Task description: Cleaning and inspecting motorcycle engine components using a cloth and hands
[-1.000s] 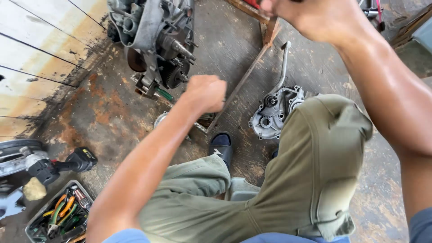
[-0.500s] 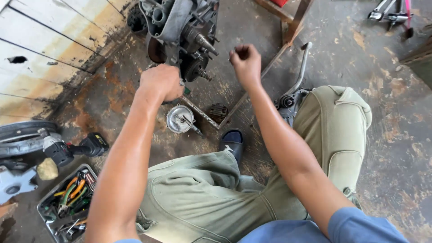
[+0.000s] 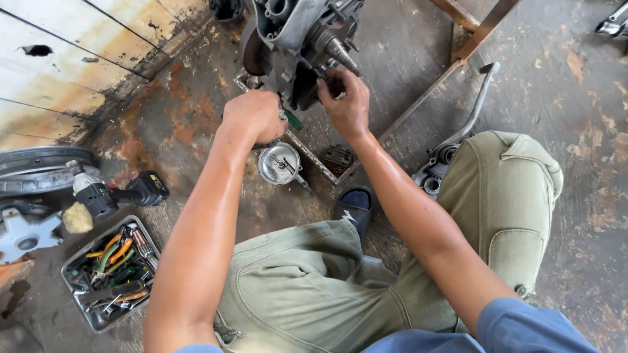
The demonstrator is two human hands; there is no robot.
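Fingers of the left hand [image 3: 256, 116] curl shut around a green-handled tool [image 3: 292, 120] against the engine block [image 3: 297, 39]; right hand [image 3: 347, 101] fingers pinch a part on the engine block's lower edge. Below it lies a round metal cover [image 3: 280, 163].

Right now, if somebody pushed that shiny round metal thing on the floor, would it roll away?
Probably a bit: the shiny round part looks drum-shaped, so it could roll. Its stubby shaft sticking out would likely make it curve and stop. It looks solid metal, so fairly heavy.
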